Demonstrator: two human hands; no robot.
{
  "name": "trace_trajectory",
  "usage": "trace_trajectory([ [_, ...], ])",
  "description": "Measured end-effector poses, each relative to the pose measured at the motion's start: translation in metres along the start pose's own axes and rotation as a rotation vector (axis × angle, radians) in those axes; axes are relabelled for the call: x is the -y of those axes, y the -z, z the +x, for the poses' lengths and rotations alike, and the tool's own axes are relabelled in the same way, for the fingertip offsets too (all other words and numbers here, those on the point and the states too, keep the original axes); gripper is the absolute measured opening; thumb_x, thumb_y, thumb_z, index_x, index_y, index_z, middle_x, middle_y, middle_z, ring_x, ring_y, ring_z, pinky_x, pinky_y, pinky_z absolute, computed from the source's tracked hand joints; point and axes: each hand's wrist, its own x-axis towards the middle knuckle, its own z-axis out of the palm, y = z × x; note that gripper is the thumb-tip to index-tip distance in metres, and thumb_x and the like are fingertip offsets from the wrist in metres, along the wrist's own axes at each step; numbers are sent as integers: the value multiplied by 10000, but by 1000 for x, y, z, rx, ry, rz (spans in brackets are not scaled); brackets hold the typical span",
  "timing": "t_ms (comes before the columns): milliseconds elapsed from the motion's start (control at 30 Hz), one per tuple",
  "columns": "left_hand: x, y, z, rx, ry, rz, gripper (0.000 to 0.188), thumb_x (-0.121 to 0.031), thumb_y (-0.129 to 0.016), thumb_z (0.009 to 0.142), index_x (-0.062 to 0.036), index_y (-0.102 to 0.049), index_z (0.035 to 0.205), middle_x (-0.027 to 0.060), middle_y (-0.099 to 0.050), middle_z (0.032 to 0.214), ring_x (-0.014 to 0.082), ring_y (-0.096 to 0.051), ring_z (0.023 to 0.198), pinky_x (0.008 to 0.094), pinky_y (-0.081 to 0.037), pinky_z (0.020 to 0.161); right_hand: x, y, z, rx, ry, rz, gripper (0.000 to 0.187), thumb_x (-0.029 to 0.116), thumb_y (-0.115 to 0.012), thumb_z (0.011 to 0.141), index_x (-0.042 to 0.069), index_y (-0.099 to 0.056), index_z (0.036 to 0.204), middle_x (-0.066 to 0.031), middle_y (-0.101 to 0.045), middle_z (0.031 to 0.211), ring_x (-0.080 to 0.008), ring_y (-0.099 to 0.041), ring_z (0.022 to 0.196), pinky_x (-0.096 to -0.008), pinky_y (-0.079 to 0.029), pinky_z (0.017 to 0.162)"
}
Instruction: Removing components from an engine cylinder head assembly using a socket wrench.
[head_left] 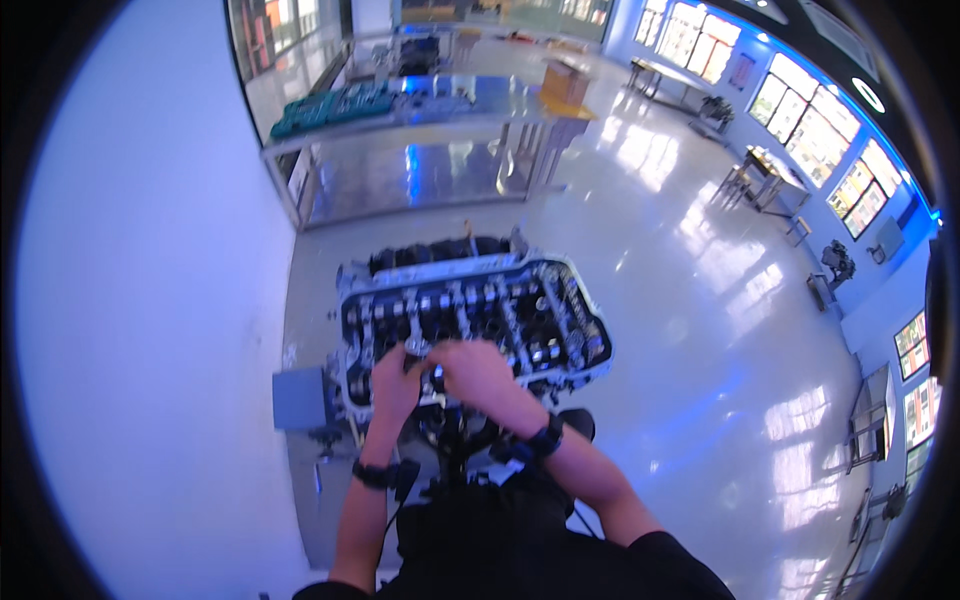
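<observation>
In front of me stands an engine with its top uncovered, showing rows of shiny camshaft lobes and bearing caps inside a pale metal rim. A chain runs along its right end. My left hand reaches over the near left part of the engine, fingers pinched together. Beside it, my right hand is curled, its fingertips meeting the left ones. A small silver part shows at the fingertips; its kind is too small to tell. The fingers hide what lies beneath them.
A grey box stands left of the engine, near a white wall. Beyond is a metal workbench bearing a teal tool case and a cardboard box. Tables and another engine on a stand line the windowed right side.
</observation>
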Motion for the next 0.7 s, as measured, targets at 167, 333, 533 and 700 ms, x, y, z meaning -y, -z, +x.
trace_trajectory([
  [167,-7,-1,1,-57,-30,81,233,-63,-729,800,18,-627,994,196,-666,908,379,-658,822,419,-510,696,-7,6,12,18,6,-68,196,62,-623,761,114,-725,920,-100,-711,900,-314,-700,840,-438,-568,726],
  [333,13,2,-3,21,-73,93,246,-67,-733,816,13,-624,1021,193,-683,871,349,-686,819,390,-520,703,-18,7,17,46,54,-22,220,40,-622,744,125,-733,914,-81,-710,879,-316,-695,833,-436,-564,718],
  [533,1,0,-1,-18,70,110,195,-79,-748,813,2,-660,968,158,-668,848,310,-659,739,380,-510,668,-17,6,15,57,75,1,182,43,-619,751,133,-729,864,-84,-710,859,-313,-693,827,-422,-562,707],
  [700,11,8,-1,4,22,-113,283,-98,-623,939,25,-626,1194,153,-719,973,169,-677,837,305,-518,771,-26,7,24,45,34,7,163,48,-588,766,123,-714,837,-84,-706,837,-324,-688,803,-440,-558,698],
])
